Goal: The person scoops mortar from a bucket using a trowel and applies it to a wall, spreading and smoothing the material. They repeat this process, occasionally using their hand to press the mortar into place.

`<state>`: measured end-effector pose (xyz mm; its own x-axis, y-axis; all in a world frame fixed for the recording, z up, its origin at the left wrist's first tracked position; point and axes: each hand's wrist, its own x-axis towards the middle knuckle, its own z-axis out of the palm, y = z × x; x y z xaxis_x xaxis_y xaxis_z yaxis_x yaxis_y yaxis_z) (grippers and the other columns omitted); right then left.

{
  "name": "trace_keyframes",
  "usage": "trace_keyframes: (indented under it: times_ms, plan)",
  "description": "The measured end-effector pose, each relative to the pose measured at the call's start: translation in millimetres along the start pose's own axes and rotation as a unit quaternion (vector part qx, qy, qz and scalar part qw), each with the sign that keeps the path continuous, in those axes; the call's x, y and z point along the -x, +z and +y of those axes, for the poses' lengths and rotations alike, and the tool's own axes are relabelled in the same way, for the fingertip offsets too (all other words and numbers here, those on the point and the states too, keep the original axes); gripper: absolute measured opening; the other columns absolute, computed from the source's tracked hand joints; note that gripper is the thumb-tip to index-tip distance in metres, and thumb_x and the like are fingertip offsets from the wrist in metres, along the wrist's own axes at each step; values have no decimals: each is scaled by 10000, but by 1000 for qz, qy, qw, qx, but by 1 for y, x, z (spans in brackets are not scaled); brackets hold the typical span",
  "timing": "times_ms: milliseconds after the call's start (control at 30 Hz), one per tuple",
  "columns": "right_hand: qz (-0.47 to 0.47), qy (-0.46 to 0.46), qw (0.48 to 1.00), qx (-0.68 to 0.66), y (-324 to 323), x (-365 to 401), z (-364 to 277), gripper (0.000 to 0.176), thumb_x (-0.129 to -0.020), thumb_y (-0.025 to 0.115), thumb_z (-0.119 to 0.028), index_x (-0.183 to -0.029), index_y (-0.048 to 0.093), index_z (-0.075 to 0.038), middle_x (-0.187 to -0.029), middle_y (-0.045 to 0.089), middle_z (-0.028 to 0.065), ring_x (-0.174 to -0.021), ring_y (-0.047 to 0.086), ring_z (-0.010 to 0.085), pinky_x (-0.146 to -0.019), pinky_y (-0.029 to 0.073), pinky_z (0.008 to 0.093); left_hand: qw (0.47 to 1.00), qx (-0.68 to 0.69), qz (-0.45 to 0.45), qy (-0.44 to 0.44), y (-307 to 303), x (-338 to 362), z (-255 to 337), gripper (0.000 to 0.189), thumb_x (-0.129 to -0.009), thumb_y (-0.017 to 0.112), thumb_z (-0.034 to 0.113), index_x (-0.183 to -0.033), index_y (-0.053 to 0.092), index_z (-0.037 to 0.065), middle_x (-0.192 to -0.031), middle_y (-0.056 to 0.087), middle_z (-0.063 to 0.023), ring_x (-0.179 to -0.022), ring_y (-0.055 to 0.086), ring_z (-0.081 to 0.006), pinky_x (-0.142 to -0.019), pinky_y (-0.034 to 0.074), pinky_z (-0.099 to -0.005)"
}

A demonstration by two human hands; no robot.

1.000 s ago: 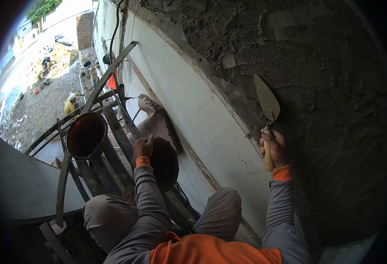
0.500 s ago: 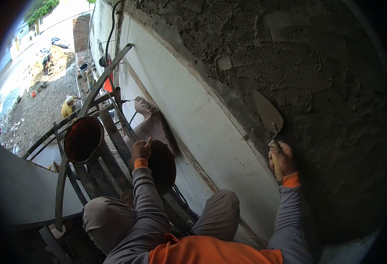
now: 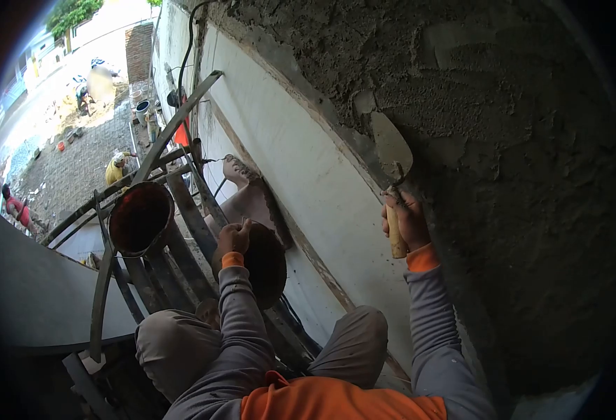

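My right hand (image 3: 407, 220) is wrapped round the wooden handle of a trowel (image 3: 392, 143). The pointed blade lies close against the edge of the rough grey mortar (image 3: 476, 112) on the wall, its tip towards the upper left. My left hand (image 3: 232, 241) is closed at the upper rim of a dark bucket (image 3: 266, 269) between my knees. Deep shadow hides what is inside that bucket. A second bucket (image 3: 140, 218), with a reddish inside, stands tilted towards me on the left.
Wooden planks and poles (image 3: 161, 147) form a scaffold under and beside me. A smooth white wall strip (image 3: 308, 168) runs below the mortar. Far below on the ground are a person in yellow (image 3: 116, 171), a person in red (image 3: 19, 210) and several buckets.
My right hand has carried the trowel left and up along the mortar's edge. My left hand keeps its grip on the bucket. The person in red has come into view below.
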<state>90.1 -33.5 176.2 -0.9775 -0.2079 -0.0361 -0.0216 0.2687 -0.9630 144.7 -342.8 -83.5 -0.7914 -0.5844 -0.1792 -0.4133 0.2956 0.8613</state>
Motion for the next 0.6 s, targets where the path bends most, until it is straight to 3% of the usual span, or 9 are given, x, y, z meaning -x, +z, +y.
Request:
trace_keyframes:
  times_ms: [333,600]
  plan:
    - [47,-11,999,-8,6,15,6,207,-877,597,-253,-832,512,-69,-617,515,27,-432,518,109,-375,424,257,1000,-17,11,6,4,-5,-6,458,-830,583,497,-765,701,59,-798,647,-205,-789,632,-381,-724,487,-434]
    - [29,60,996,-56,22,4,1,235,-870,588,-290,-835,519,-67,-624,521,40,-437,522,122,-375,437,275,1000,-23,15,9,7,-4,-6,460,-830,585,493,-760,698,53,-798,645,-206,-799,627,-378,-723,482,-433]
